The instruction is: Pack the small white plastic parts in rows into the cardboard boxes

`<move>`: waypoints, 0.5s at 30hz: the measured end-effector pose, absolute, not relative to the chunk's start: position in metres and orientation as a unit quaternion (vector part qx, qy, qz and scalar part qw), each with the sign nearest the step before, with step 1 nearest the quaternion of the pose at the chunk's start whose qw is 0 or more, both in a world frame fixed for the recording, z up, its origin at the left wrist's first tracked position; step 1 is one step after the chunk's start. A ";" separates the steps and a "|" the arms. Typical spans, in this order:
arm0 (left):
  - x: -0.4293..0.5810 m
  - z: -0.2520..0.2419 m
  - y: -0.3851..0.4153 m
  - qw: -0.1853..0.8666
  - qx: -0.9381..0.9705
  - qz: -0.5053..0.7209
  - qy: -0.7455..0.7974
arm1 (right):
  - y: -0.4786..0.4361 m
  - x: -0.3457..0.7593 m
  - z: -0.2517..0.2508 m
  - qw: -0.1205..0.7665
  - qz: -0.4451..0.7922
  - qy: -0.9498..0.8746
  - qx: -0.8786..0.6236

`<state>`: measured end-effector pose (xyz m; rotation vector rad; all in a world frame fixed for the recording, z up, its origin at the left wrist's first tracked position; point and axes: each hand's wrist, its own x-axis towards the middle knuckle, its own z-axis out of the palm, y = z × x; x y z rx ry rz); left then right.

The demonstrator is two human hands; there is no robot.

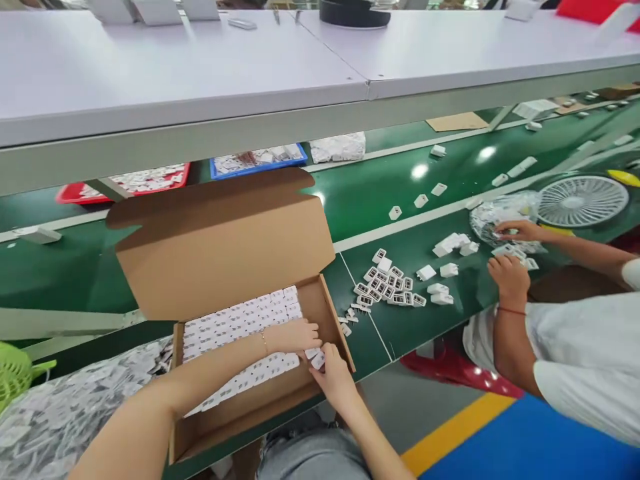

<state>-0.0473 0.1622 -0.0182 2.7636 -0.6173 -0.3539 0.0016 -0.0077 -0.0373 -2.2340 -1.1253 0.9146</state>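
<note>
An open cardboard box (260, 400) sits at the near edge of the green belt, its lid standing up behind it. Rows of small white plug parts (235, 323) fill its far side. My left hand (295, 335) lies on the rows inside the box, fingers curled over the parts at the right end. My right hand (333, 373) is at the box's right wall, fingers pinched on a white plug part (317, 359). A cluster of loose white plug parts (387, 283) lies on the belt just right of the box.
A co-worker on the right has both hands (510, 277) among white parts beside a plastic bag (500, 213) and a small fan (583, 200). Red (75, 193) and blue (257, 163) trays hold parts behind the lid. A white shelf (200, 73) overhangs the belt. Bagged parts (55, 413) lie at the left.
</note>
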 end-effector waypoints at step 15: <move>-0.016 0.018 0.181 0.156 0.899 -0.381 -0.147 | 0.012 -0.009 -0.041 0.333 0.403 -0.336 -0.783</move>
